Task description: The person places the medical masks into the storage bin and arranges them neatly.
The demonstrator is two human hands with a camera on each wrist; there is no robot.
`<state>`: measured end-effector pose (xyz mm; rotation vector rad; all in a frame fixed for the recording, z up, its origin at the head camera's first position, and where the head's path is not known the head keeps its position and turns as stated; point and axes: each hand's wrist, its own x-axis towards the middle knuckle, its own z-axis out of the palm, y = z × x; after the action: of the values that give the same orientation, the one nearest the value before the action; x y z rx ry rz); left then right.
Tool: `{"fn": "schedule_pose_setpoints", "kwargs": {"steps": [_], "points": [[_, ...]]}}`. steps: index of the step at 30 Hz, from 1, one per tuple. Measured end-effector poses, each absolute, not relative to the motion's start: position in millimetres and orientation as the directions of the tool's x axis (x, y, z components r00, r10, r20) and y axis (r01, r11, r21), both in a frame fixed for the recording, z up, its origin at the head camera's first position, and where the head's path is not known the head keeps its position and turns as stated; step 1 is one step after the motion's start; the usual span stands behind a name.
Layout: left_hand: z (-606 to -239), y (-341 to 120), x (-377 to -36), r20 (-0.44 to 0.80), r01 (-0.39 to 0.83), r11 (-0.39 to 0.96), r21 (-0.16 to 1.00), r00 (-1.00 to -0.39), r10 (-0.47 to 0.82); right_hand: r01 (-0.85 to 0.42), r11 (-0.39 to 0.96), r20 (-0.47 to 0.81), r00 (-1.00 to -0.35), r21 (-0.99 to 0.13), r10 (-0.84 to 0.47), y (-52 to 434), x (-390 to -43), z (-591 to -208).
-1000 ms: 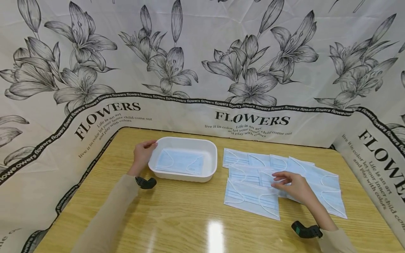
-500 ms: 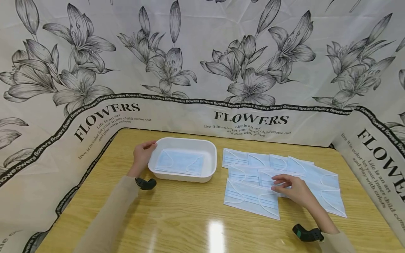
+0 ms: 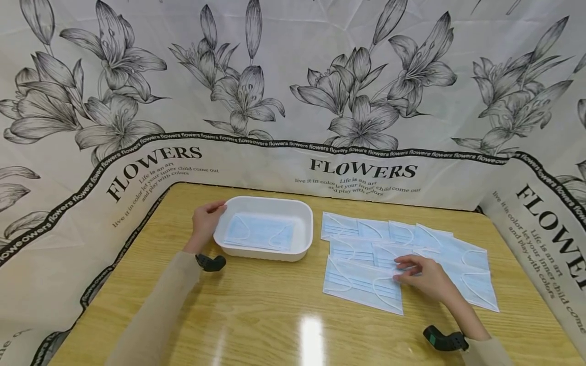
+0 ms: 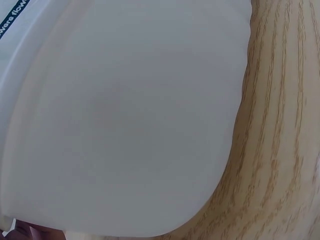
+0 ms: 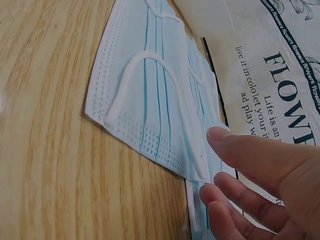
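A white plastic tray (image 3: 263, 256) stands left of the middle of the table in the head view. On its floor lies a light blue face mask (image 3: 259, 234) with white ear loops. My left hand (image 3: 205, 223) holds the tray's left rim; in the left wrist view the tray wall (image 4: 125, 125) fills most of the picture. Several more masks lie overlapping in rows on the right. Over them is my right hand (image 3: 426, 277), fingers loosely bent and thumb apart, with nothing between them. Its fingertips (image 5: 212, 192) are right by the end of the nearest mask (image 5: 145, 95).
The wooden table (image 3: 256, 310) carries the tray and the masks. Behind it and at both sides hangs a white cloth (image 3: 274, 168) printed with flowers and lettering. A black wrist device (image 3: 444, 339) sits on the right forearm, another (image 3: 211, 263) on the left.
My right hand has shifted slightly toward the near side of the table, over the masks. The left hand, the tray and the masks stay where they were.
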<state>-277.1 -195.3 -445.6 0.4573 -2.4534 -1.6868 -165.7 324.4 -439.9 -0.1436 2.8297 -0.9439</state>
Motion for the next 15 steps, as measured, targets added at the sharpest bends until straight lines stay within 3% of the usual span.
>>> {"fn": "schedule_pose_setpoints", "kwargs": {"steps": [15], "points": [[-446.5,-194.7,-278.4,-0.061,-0.171,0.318,0.933,-0.943,-0.326,-0.034,0.762,-0.14,-0.977,-0.646,-0.162,328.2,-167.3,-448.2]]}}
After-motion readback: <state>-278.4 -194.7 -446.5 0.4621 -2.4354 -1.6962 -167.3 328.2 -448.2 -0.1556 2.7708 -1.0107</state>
